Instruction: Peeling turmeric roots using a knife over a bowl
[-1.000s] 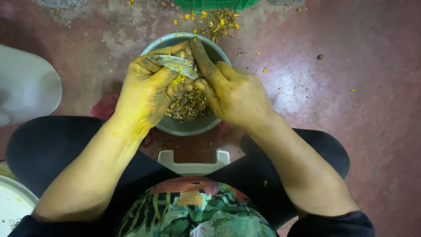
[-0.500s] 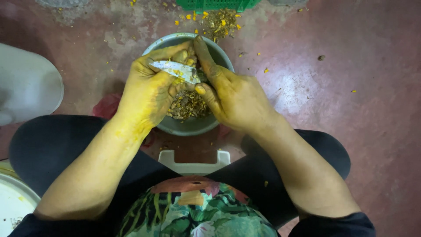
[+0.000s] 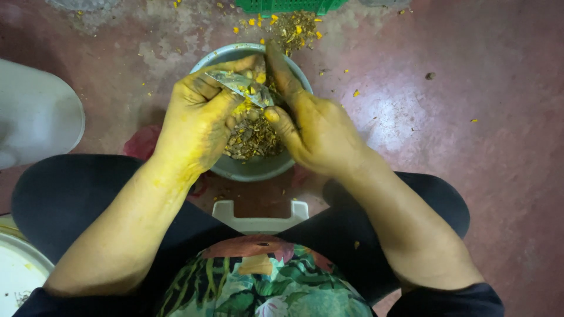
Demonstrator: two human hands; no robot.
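Both yellow-stained hands meet, fingers curled: left hand [image 3: 197, 120] closed in a grip, right hand [image 3: 317, 126] pinching beside it, forearms bare.

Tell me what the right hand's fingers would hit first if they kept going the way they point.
Probably the far rim of the metal bowl, then the green crate; depth is unclear.

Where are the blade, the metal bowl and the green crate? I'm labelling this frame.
blade [image 3: 238, 85], head view, flat middle.
metal bowl [image 3: 249, 170], head view, near rim.
green crate [image 3: 282, 6], head view, front edge.
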